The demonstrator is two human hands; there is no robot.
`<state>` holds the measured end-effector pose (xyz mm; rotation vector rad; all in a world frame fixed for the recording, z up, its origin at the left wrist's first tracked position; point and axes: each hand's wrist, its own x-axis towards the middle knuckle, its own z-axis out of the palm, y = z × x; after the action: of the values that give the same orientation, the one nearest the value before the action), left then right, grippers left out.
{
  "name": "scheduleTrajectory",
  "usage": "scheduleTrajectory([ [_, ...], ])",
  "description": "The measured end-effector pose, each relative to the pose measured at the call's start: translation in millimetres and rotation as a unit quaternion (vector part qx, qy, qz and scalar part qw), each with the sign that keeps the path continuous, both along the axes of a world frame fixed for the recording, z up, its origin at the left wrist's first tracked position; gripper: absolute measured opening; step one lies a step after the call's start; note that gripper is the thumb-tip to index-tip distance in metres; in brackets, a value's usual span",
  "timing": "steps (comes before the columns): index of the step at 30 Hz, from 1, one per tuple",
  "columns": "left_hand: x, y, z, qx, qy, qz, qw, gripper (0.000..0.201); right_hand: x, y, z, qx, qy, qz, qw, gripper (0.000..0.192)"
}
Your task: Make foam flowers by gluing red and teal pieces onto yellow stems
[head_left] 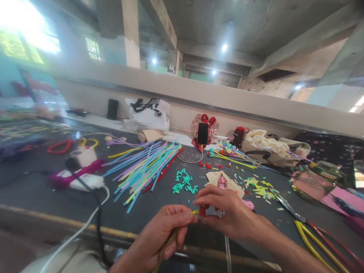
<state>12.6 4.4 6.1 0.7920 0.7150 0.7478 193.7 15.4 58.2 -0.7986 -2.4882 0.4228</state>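
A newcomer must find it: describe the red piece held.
Near the front of the dark table, the left hand holds a yellow stem. Beside it, the right hand pinches the red piece. Other red bits lie on the table; this one is held.

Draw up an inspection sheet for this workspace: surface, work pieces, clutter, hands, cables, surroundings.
Surface: dark table, strewn with teal bits and yellow bits.
Work pieces: yellow stem, red piece at its tip.
Clutter: stem bundle, phone, scissors at the right.
Hands: left hand pinches the yellow stem; right hand holds the red piece.
Cables: black cable and white cable run from beside the power strip over the table's near edge; another is plugged into the phone.
Surroundings: low partition behind, white bag before it, ceiling lights on.
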Motion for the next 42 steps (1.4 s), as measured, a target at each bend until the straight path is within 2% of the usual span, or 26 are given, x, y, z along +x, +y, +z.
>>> scheduleTrajectory([
  [16,1,1,-5.3,-0.008,-0.040,0.029,0.999,0.018,-3,1,-0.4,-0.013,0.022,-0.009,1.000,0.033],
  [21,4,-1,-0.1,-0.005,-0.038,0.059,0.998,0.019,-2,-2,2.1,-0.011,0.038,-0.016,0.999,0.046],
  [24,4,-2,2.2,0.002,-0.039,0.083,0.996,0.017,0,-3,1.3,-0.023,0.068,-0.054,0.996,0.054],
  [28,3,-3,1.6,0.004,-0.051,0.101,0.994,0.017,0,-3,-2.9,-0.088,0.126,-0.109,0.982,0.052],
  [33,3,-2,-2.3,-0.010,-0.054,0.082,0.995,0.020,-10,-2,-11.1,-0.201,0.183,-0.103,0.957,0.040],
  [37,5,-4,-0.4,0.006,-0.053,0.091,0.994,0.019,-18,-2,-15.1,-0.229,0.223,-0.095,0.943,0.035],
  [42,7,-7,5.0,0.026,-0.044,0.115,0.992,0.019,-24,-2,-12.4,-0.243,0.218,-0.107,0.939,0.032],
])
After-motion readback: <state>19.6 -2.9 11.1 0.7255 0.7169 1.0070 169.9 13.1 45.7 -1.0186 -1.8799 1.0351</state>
